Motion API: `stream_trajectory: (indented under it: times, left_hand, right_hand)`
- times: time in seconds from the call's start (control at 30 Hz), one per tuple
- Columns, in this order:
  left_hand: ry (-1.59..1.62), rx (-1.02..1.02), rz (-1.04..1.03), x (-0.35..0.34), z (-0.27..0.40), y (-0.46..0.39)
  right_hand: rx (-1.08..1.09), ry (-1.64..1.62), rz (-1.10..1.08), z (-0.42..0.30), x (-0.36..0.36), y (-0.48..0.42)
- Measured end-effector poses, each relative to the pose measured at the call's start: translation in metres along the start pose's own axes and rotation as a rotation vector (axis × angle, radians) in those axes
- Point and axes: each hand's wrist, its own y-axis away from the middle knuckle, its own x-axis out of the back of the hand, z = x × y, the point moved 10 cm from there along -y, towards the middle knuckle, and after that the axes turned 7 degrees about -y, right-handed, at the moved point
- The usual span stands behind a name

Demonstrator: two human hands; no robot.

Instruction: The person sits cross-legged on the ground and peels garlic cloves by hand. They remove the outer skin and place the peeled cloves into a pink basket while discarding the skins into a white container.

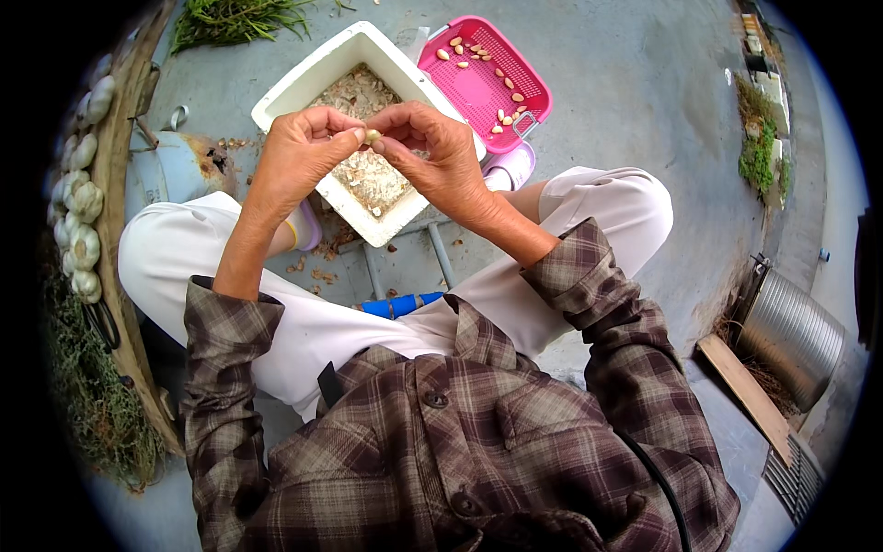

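Between the fingertips of both hands is a small pale garlic clove [372,136]. My left hand [303,145] pinches it from the left, thumb against forefinger. From the other side my right hand [438,155] grips it with thumb and fingers. Both hands hang over a white foam box [290,83] that holds a layer of dry garlic skins [372,181]. Just beyond my right hand, a pink plastic basket [459,88] leans by the box with several peeled cloves [509,83] scattered inside.
Whole garlic bulbs [85,247] and dried stalks [96,386] lie along a wooden plank [127,276] at left. A rusted blue metal container [172,165] is near my left knee. Green plants [234,21] lie at the top. A ribbed metal bucket [793,338] and a board [745,393] are at right.
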Motion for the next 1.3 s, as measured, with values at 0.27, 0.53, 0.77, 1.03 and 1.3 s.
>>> stream_trajectory:
  times: [0.27, 0.53, 0.77, 1.03, 1.3]
  left_hand:
    - [0.003, -0.008, 0.035, 0.003, -0.004, -0.003]
    - [-0.073, -0.051, 0.081, 0.003, 0.009, 0.002]
    - [0.101, 0.048, 0.081, 0.009, -0.001, 0.000]
    - [-0.053, -0.117, 0.275, 0.019, 0.004, 0.001]
    - [-0.268, -0.136, 0.240, 0.005, 0.031, 0.009]
  right_hand:
    - [-0.133, -0.258, 0.013, 0.021, -0.002, 0.001]
    - [-0.146, -0.158, 0.005, 0.019, 0.000, 0.001]
    - [-0.204, -0.354, 0.027, 0.024, 0.001, 0.001]
    - [-0.514, -0.725, 0.000, 0.044, -0.007, 0.007]
    - [-0.441, -0.677, 0.017, 0.043, -0.005, 0.005]
